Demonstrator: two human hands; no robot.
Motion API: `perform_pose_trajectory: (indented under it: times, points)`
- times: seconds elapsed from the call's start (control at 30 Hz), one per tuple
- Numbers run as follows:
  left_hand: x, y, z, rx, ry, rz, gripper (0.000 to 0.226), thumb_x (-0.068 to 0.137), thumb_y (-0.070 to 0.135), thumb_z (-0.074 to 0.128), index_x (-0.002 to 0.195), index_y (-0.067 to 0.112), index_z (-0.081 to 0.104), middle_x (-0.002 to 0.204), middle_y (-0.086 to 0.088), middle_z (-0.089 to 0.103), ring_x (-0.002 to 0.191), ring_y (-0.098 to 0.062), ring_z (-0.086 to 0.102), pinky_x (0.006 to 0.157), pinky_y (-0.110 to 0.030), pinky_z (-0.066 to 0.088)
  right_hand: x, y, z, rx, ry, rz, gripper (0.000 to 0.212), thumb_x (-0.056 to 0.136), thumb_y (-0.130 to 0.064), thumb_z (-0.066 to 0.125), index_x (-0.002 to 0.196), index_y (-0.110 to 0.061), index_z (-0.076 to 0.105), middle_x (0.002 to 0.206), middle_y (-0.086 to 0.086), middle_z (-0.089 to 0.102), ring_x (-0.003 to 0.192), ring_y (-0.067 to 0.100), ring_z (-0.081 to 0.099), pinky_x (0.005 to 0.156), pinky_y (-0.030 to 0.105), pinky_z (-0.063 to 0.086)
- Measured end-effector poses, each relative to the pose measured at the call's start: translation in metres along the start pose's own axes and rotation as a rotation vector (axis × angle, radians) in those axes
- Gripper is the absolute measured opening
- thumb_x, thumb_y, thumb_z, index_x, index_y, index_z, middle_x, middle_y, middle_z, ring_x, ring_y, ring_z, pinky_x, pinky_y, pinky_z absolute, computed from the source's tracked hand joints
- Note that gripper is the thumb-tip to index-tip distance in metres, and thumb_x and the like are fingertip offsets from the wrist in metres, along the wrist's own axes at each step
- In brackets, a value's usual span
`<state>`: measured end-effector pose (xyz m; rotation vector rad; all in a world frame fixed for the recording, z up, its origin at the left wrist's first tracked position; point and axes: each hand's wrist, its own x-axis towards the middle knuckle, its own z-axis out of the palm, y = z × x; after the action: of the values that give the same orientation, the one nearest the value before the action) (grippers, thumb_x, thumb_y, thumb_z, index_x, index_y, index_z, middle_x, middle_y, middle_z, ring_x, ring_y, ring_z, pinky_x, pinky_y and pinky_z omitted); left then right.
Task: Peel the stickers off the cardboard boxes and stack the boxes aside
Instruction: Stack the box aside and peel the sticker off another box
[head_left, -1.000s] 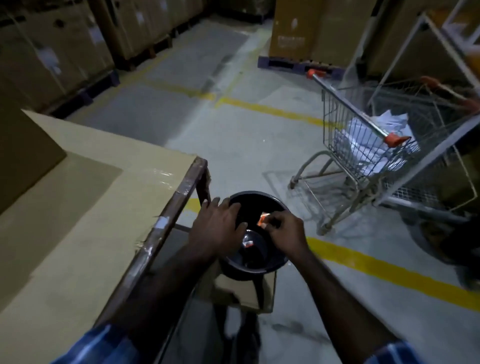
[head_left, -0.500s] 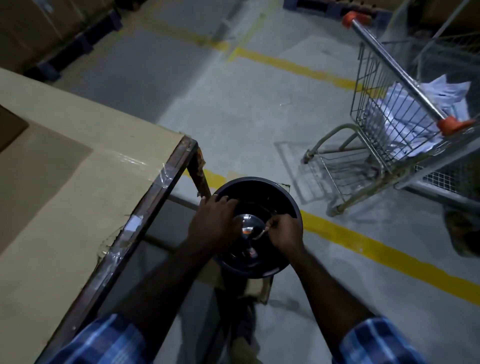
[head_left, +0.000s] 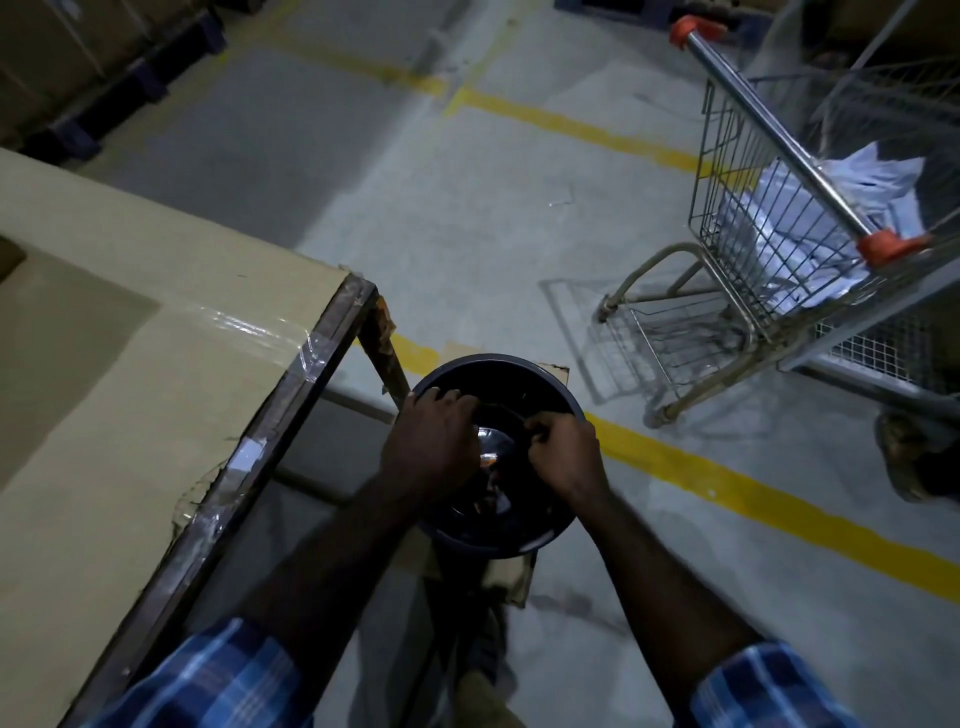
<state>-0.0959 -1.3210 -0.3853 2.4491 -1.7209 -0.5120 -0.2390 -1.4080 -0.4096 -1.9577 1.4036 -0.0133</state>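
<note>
Both of my hands hang over a round black bin (head_left: 550, 384) that stands on the floor beside the table. My left hand (head_left: 431, 441) reaches over the bin's near-left rim with its fingers bent downward. A small orange sticker scrap (head_left: 488, 458) shows right at its thumb tip, and I cannot tell whether it is held or lies in the bin. My right hand (head_left: 563, 452) is curled tight over the bin's middle, and nothing shows in its fingers. A large flat cardboard sheet (head_left: 156, 322), taped at its edge, covers the table on the left.
A wire shopping trolley (head_left: 779, 218) holding white paper stands at the right. A piece of cardboard (head_left: 553, 372) lies under the bin. Yellow floor lines (head_left: 753, 493) cross the concrete. Stacked cartons on pallets (head_left: 62, 62) line the far left. A person's foot (head_left: 904, 457) is at the right edge.
The orange sticker piece pinched in my right hand a second ago is out of sight. My head has tilted down and both hands have sunk closer together over the bin.
</note>
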Motion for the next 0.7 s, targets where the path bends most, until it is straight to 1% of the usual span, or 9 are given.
perform_pose_trajectory:
  times: [0.13,0.23,0.33,0.4,0.43,0.5,0.57,0.63,0.7]
  points:
    - [-0.01,-0.002,-0.013,-0.006,0.059,0.008,0.035,0.081,0.029,0.042,0.107,0.013,0.06,0.105,-0.008,0.064,0.101,-0.031,0.056,0.089,-0.046,0.042,-0.003,-0.023,-0.004,0.083,0.085,-0.075,0.027,0.085,-0.015,0.061,0.11,-0.017,0.072,0.109,0.004,0.073,0.108,0.024,0.064,0.091,0.029,0.046]
    - [-0.025,-0.004,-0.03,-0.009,0.135,0.004,0.044,0.08,0.03,0.037,0.11,0.007,0.061,0.11,-0.015,0.064,0.103,-0.036,0.057,0.09,-0.049,0.043,-0.012,-0.054,-0.014,0.157,0.148,-0.162,0.025,0.086,-0.02,0.061,0.108,-0.02,0.072,0.106,0.001,0.074,0.103,0.018,0.064,0.086,0.023,0.044]
    - [-0.047,-0.007,-0.056,-0.063,0.214,-0.001,0.054,0.08,0.032,0.032,0.118,0.004,0.059,0.121,-0.02,0.06,0.115,-0.036,0.053,0.096,-0.049,0.04,-0.023,-0.088,-0.022,0.243,0.206,-0.238,0.021,0.084,-0.019,0.063,0.103,-0.021,0.073,0.098,0.0,0.075,0.094,0.015,0.067,0.084,0.017,0.042]
    - [-0.064,-0.012,-0.078,-0.113,0.283,-0.009,0.051,0.082,0.028,0.038,0.124,0.006,0.056,0.127,-0.017,0.057,0.123,-0.033,0.049,0.1,-0.045,0.039,-0.035,-0.111,-0.026,0.286,0.243,-0.3,0.02,0.084,-0.022,0.065,0.103,-0.022,0.072,0.096,-0.003,0.074,0.088,0.012,0.068,0.088,0.021,0.047]
    - [-0.074,-0.014,-0.089,-0.136,0.342,-0.005,0.05,0.083,0.026,0.042,0.127,0.007,0.054,0.131,-0.016,0.056,0.125,-0.032,0.048,0.102,-0.043,0.039,-0.044,-0.123,-0.028,0.305,0.27,-0.34,0.019,0.085,-0.023,0.065,0.102,-0.022,0.072,0.095,-0.004,0.074,0.086,0.011,0.068,0.087,0.023,0.049]
    - [-0.101,-0.017,-0.111,-0.189,0.47,0.005,0.049,0.084,0.018,0.049,0.131,0.006,0.051,0.137,-0.014,0.052,0.126,-0.028,0.047,0.104,-0.039,0.037,-0.067,-0.15,-0.032,0.355,0.333,-0.423,0.018,0.085,-0.023,0.065,0.102,-0.021,0.072,0.094,-0.008,0.073,0.082,0.008,0.066,0.081,0.019,0.047]
    - [-0.135,-0.02,-0.134,-0.233,0.609,0.012,0.048,0.083,0.008,0.057,0.13,0.006,0.05,0.133,-0.016,0.055,0.123,-0.025,0.047,0.1,-0.031,0.031,-0.097,-0.179,-0.035,0.413,0.386,-0.493,0.017,0.085,-0.022,0.065,0.1,-0.022,0.072,0.087,-0.012,0.07,0.078,0.004,0.065,0.077,0.013,0.045]
    - [-0.174,-0.029,-0.156,-0.25,0.672,-0.034,0.047,0.087,0.013,0.055,0.134,0.009,0.048,0.141,-0.015,0.049,0.131,-0.023,0.041,0.105,-0.029,0.026,-0.132,-0.209,-0.032,0.457,0.42,-0.565,0.016,0.085,-0.019,0.064,0.099,-0.021,0.072,0.086,-0.011,0.07,0.077,0.003,0.064,0.078,0.014,0.048]
    - [-0.222,-0.045,-0.176,-0.215,0.701,-0.07,0.051,0.091,0.026,0.047,0.139,0.009,0.043,0.149,-0.011,0.039,0.138,-0.024,0.034,0.113,-0.034,0.026,-0.173,-0.24,-0.023,0.488,0.429,-0.647,0.015,0.086,-0.018,0.064,0.098,-0.02,0.073,0.087,-0.009,0.071,0.076,0.002,0.064,0.076,0.015,0.048]
